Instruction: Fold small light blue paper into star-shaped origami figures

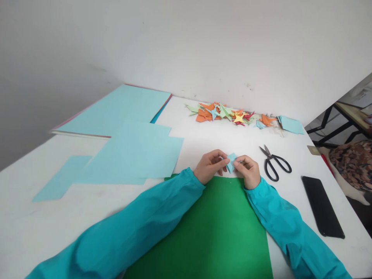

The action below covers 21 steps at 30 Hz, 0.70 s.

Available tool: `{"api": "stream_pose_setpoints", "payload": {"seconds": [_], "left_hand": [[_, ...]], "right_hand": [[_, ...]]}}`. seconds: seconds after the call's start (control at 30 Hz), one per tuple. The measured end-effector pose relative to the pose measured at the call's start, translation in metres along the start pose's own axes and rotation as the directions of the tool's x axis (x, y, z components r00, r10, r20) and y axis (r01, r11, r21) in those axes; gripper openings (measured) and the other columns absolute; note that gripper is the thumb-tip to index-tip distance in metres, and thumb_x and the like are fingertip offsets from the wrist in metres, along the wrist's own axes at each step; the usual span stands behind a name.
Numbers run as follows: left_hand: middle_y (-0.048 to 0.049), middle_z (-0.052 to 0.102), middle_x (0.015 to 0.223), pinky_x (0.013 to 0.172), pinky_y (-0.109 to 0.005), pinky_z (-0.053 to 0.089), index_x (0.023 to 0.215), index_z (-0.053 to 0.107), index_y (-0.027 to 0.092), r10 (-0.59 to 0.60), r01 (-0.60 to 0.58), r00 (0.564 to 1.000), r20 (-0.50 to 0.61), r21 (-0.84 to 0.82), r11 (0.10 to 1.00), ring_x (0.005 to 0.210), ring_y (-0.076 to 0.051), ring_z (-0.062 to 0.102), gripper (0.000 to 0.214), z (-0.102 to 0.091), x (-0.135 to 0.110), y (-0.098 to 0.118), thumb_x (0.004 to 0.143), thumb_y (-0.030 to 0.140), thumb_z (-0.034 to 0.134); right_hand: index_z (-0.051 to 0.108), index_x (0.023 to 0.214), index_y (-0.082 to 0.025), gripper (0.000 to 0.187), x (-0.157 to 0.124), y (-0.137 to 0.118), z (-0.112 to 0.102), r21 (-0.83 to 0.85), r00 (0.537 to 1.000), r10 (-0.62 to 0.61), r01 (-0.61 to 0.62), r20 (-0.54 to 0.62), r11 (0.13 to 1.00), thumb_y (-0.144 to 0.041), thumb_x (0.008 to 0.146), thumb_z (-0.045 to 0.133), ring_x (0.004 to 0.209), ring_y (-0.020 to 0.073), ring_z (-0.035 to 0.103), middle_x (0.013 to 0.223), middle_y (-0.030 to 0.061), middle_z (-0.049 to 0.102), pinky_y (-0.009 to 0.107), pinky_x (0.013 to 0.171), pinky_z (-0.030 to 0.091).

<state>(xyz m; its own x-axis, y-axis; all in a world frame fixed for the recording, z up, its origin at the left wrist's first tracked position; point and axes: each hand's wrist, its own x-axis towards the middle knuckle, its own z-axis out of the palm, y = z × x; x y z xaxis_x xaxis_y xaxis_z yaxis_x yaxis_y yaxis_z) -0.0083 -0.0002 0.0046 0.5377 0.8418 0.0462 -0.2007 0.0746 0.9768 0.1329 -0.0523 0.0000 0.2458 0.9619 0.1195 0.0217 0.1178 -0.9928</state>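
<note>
Hands: your left hand (209, 167) and right hand (249, 170) are pinching the folded blue paper (231, 162) above the green sheet (215, 232), scissors (274, 164) lying right.

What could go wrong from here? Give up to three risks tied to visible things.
The small blue piece is pinched between the left hand and right hand by fingertips only; the grip could slip mid-crease.
The scissors lie close to the right hand; a sleeve might snag them.
The black phone sits near the table edge and could be knocked off.
</note>
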Motion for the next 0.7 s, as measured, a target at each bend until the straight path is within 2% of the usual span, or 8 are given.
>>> {"api": "stream_pose_setpoints", "payload": {"seconds": [0.27, 0.5, 0.7], "left_hand": [[-0.0003, 0.058, 0.055, 0.044, -0.022, 0.044, 0.084, 0.051, 0.012, 0.008, 0.001, 0.993, 0.115, -0.077, 0.997, 0.054, -0.013, 0.057, 0.027, -0.0050, -0.0003, -0.0028, 0.064, 0.025, 0.065], [0.0009, 0.057, 0.056, 0.043, -0.020, 0.044, 0.082, 0.049, 0.013, -0.003, 0.008, 0.995, 0.100, -0.050, 0.999, 0.053, -0.012, 0.055, 0.024, -0.0032, 0.0006, -0.0054, 0.061, 0.017, 0.060], [0.0033, 0.053, 0.054, 0.040, -0.019, 0.043, 0.080, 0.050, 0.013, 0.028, -0.032, 0.998, 0.054, 0.068, 0.997, 0.048, -0.009, 0.051, 0.021, 0.0005, 0.0005, -0.0063, 0.061, 0.017, 0.060]], "right_hand": [[0.058, 0.066, -0.018, 0.017, 0.0029, 0.0054, -0.0039, 0.049, 1.000, 0.007, -0.008, 0.004, 0.999, -0.033, 0.065, 0.066, 0.045, 0.0103, 0.048, 0.046, -0.0044, 0.054, 0.024, 0.048, 0.037], [0.057, 0.066, -0.018, 0.018, 0.0009, 0.0012, -0.0018, 0.024, 1.000, 0.006, -0.006, 0.004, 1.000, -0.033, 0.064, 0.067, 0.044, 0.0092, 0.045, 0.047, -0.0050, 0.052, 0.023, 0.047, 0.034], [0.059, 0.066, -0.017, 0.016, 0.0006, 0.0028, -0.0024, 0.036, 1.000, 0.006, -0.007, 0.027, 0.999, -0.031, 0.064, 0.067, 0.045, 0.0086, 0.043, 0.050, -0.0042, 0.054, 0.023, 0.046, 0.032]]}}
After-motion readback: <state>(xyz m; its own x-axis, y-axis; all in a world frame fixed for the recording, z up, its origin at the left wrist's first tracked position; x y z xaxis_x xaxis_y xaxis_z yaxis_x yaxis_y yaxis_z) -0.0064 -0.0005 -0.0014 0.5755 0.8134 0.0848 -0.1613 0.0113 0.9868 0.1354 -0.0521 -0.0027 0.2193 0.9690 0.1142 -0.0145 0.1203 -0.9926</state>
